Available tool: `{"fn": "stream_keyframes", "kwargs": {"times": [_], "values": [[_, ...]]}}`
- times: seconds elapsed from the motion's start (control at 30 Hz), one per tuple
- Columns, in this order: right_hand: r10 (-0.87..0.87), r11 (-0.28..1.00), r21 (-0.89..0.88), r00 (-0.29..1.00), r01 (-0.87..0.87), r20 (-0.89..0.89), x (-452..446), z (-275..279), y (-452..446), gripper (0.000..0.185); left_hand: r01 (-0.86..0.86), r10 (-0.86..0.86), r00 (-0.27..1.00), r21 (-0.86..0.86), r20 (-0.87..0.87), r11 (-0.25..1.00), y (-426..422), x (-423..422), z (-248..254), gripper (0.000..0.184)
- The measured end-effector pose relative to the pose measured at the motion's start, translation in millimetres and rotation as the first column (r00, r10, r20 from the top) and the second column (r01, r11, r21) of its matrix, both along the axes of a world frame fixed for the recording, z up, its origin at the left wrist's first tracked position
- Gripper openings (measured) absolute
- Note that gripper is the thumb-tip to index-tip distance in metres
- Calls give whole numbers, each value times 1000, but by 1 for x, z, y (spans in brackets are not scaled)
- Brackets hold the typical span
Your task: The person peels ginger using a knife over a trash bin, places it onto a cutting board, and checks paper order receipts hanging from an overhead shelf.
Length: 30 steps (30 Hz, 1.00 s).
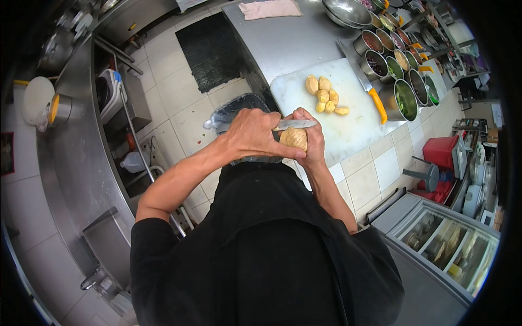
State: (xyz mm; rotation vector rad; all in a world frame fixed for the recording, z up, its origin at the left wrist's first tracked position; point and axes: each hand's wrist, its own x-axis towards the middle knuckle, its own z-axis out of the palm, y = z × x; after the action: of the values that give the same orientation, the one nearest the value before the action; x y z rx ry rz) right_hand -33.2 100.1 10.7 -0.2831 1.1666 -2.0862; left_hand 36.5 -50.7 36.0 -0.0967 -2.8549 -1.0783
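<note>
My left hand [251, 132] is closed around the handle of a small knife [296, 124], whose blade points right across the top of a potato [294, 139]. The left thumb presses along the potato's lower side. My right hand [314, 138] is wrapped around the potato from the right, its fingertips near the blade's tip. Both hands are above a black bin [247, 101] lined with clear plastic. Beyond them, several peeled yellowish potatoes [323, 95] lie grouped on a white cutting board [353, 130].
A large knife with a yellow handle [377, 106] lies across the board's right side. Metal containers [399, 100] of chopped food line the counter's right, with metal bowls [348, 13] behind. A pink cloth [270, 9] is at the far edge. A steel sink counter [81, 157] runs along the left.
</note>
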Motion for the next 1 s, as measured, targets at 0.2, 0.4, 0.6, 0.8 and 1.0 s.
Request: {"fn": "stream_keyframes", "kwargs": {"times": [0.2, 0.4, 0.6, 0.8, 1.0], "values": [[-78, 997, 31, 997, 77, 25, 3, 9, -3, 23, -14, 15, 991, 5, -133, 1000, 4, 1, -13, 79], [-184, 983, 10, 981, 184, 63, 4, 5, -4, 17, -64, 63, 982, -1, -179, 998, 9, 3, -19, 77], [-338, 941, 38, 939, 336, 57, 7, 6, -9, 17, -91, 82, 973, -36, -214, 995, 17, 4, -34, 81], [-432, 902, 21, 900, 432, 59, 8, 0, -19, 22, -170, 178, 983, 169, -34, 971, 24, 8, -30, 82], [-95, 992, 104, 979, 77, 181, 4, 1, -10, 36, -260, 293, 955, 354, -42, 898, 30, 8, -52, 82]]}}
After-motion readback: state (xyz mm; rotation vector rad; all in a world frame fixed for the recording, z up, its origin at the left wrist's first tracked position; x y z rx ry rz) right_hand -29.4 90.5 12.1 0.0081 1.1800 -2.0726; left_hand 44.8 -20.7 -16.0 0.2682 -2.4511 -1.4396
